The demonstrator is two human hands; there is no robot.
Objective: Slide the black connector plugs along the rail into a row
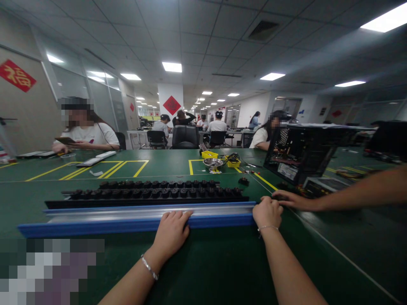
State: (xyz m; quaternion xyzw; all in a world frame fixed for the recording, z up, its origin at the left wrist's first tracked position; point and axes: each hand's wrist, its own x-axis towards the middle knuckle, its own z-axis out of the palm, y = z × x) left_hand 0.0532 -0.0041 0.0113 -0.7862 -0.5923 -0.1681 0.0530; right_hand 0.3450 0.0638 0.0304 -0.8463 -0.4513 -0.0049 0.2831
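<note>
Steadying the blue rail (104,227) on the green table (222,267) seems the step in hand, the left hand (173,231) bent over its near edge, the right hand (268,214) curled at its right end, both grips unclear; the next move calls for even pressure.

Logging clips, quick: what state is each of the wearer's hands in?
Left hand: on the blue-edged rail; grip cannot be told.
Right hand: curled at the rail's right end; grip cannot be told.
</note>
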